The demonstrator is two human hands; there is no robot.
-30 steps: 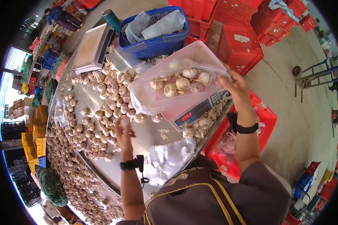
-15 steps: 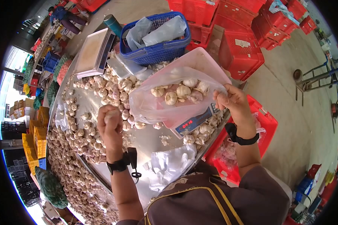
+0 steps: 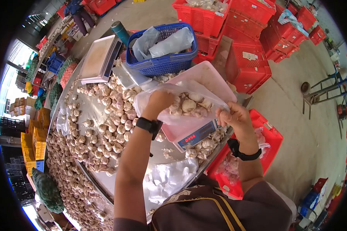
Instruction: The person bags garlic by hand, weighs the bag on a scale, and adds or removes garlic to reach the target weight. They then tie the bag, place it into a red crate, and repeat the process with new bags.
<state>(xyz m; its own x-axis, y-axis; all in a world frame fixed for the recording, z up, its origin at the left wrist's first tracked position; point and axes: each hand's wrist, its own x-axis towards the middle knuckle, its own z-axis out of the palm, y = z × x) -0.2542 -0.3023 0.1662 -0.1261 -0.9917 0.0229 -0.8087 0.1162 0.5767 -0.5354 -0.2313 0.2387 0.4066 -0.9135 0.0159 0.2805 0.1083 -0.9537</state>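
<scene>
A clear plastic bag [image 3: 181,90] with several garlic bulbs [image 3: 189,105] in it lies on a pink tray [image 3: 216,79], which rests on a scale with a lit red display [image 3: 190,138]. My left hand [image 3: 161,101] is in the bag's left opening, beside the bulbs; its fingers are largely hidden. At the right end, my right hand [image 3: 235,114] pinches the bag's edge. Loose garlic bulbs [image 3: 115,125] cover the metal table [image 3: 144,148] to the left.
Behind the tray stands a blue basket [image 3: 162,63] holding plastic bags. A second scale [image 3: 98,57] and a green bottle [image 3: 120,31] are at the back left. Red crates [image 3: 250,65] stand beyond, another [image 3: 272,140] at right. Flat plastic bags [image 3: 171,177] lie near me. A person [image 3: 78,15] stands far off.
My left hand has moved up and right, from above the table into the bag. The display reading has changed. My right hand remains at the bag's edge. The whole view has shifted slightly.
</scene>
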